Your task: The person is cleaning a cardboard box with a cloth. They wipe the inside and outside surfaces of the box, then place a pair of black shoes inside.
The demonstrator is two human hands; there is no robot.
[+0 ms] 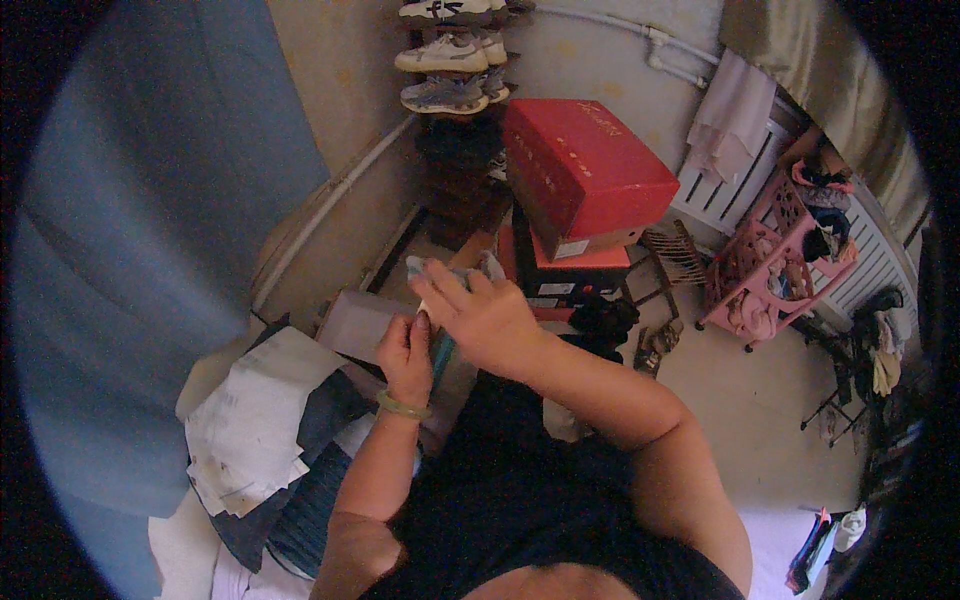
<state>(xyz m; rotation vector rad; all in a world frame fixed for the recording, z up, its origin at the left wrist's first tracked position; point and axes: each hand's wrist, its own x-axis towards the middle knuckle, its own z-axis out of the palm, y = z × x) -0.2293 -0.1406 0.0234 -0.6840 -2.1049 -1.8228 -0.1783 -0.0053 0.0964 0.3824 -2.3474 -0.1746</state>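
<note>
My left hand (405, 352), with a pale green bangle (403, 406) on its wrist, pinches the lower end of a small pale object (424, 306). Over its upper end lies my right hand (484, 319), fingers bent around a crumpled grey-white cloth (491, 266). The right hand covers most of both, so the pale object's exact kind is hidden. Beneath the two hands shows a teal strip (444, 356), partly covered by them. A light-coloured box (364, 326) stands just beyond my left hand.
A red shoebox (592, 165) rests on a black-and-orange shoebox (574, 274) ahead. Behind them rises a rack of shoes (442, 56). Papers (262, 405) lie at left beside a blue curtain (150, 262). At right stand a wooden folding stool (671, 259) and a pink basket cart (772, 262).
</note>
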